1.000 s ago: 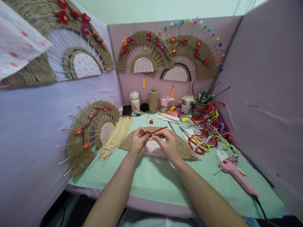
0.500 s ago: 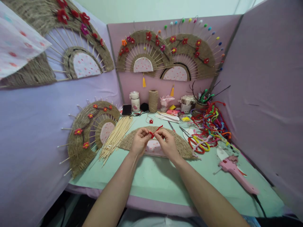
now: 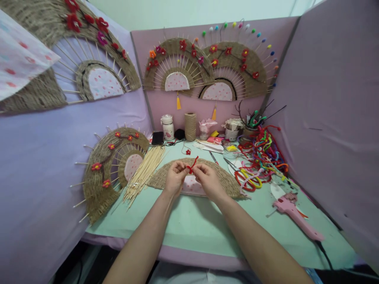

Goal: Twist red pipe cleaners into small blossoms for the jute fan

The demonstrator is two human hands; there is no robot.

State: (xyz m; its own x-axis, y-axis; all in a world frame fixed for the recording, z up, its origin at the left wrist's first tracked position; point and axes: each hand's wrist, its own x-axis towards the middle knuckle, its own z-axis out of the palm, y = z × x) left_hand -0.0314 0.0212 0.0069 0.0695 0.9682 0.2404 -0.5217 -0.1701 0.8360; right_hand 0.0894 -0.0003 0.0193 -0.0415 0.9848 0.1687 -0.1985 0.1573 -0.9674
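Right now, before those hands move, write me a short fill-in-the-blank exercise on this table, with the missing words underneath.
The left hand and right hand pinch a fuzzy stem coloured ____.

The bundle of thin sticks lies to the person's ____ of the woven piece beneath the hands.

The glue gun has a body coloured ____.

Below each fan on the back panel hangs a yellow ____.

Missing words: red; left; pink; tassel.
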